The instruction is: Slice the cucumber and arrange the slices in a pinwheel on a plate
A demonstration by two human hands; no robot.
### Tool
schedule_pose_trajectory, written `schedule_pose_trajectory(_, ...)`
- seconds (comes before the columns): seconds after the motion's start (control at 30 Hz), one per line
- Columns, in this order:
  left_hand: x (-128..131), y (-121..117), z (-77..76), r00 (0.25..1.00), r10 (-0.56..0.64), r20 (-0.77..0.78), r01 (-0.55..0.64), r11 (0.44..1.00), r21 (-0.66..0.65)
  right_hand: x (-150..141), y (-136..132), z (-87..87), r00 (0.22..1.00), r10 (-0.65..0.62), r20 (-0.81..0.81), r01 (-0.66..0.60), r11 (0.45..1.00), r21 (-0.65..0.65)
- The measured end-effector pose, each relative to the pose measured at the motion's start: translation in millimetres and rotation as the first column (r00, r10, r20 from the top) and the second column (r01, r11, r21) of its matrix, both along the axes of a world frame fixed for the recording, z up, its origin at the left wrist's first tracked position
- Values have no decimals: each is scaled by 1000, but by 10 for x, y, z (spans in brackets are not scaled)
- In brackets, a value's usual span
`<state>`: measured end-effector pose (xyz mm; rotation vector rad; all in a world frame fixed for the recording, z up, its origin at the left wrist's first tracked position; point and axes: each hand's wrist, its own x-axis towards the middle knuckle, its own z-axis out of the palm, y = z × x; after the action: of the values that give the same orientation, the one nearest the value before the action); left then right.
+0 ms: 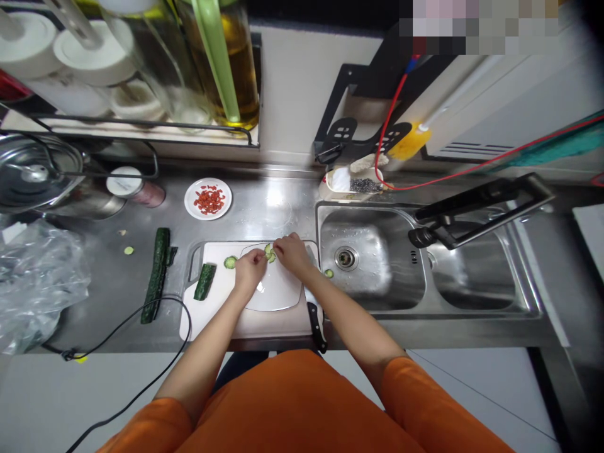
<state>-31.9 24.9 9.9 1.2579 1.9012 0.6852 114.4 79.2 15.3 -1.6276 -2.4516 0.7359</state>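
Observation:
Over a white plate (279,292) on the white cutting board (212,321), my two hands come close together. Thin cucumber slices (270,253) show between their fingertips. My left hand (250,269) is closed in a pinch at the slices' left edge, and my right hand (293,257) has its fingers pinched at their right side; the exact grip is too small to see fully. Left of my hands lie more cucumber slices (230,262) and a cut cucumber piece (204,282). A knife (316,324) with a black handle rests at the board's right edge.
A long cucumber (155,274) lies on the steel counter at left, near a plastic bag (42,283). Behind stands a small plate of red berries (208,199). The double sink (372,264) with a black faucet (453,220) is at right; a black cable (186,314) crosses the front edge.

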Motion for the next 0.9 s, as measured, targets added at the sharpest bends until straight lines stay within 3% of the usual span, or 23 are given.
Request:
schedule_pose_trajectory(0.23, -12, 10, 65, 998, 17, 55, -15, 999, -44, 2, -7, -6, 1000, 0, -11, 1, 1000, 5)
schedule_pose_trajectory(0.47, -4, 26, 71, 1000, -13, 11, 13, 998, -67, -1, 4, -1, 1000, -4, -14, 4, 1000, 2)
schedule_pose_trajectory(0.9, -6, 86, -3, 983, -97, -158, 105, 993, 45, -8, -38, -80, 999, -38, 22, 36, 997, 70)
